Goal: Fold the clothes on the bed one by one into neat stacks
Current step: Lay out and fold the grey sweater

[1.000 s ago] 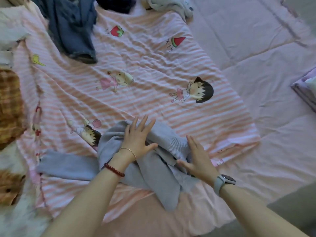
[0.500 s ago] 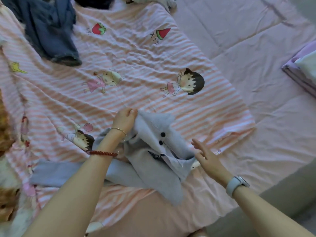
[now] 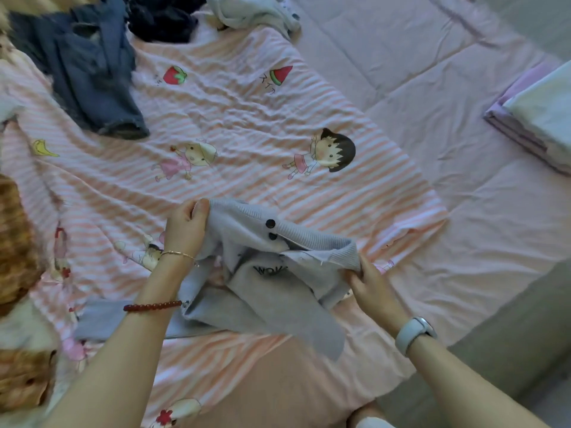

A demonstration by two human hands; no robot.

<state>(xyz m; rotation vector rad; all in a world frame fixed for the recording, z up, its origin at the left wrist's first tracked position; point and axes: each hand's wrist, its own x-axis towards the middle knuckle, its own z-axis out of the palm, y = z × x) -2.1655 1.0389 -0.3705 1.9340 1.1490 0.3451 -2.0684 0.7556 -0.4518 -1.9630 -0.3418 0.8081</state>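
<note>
Grey knit cardigan (image 3: 262,285) held between both hands, partly lifted off the striped cartoon-print sheet (image 3: 247,125) on the bed (image 3: 448,88). Left hand (image 3: 185,227) pinching the ribbed hem at the far left corner, thumb and fingers curled round the fabric. Right hand (image 3: 367,282) pinching the ribbed edge at the right end, fingers curled into the knit. Two dark buttons (image 3: 271,229) showing on the raised flap between the grips; one sleeve trailing left across the sheet under the left forearm, another hanging toward the near edge. Beyond, near the sheet's far-left corner, crumpled blue jeans (image 3: 92,72), a dark garment (image 3: 163,20) and a pale garment (image 3: 253,10). Folded stack (image 3: 537,118) at the right edge, well apart. Nothing between hands and cardigan.
</note>
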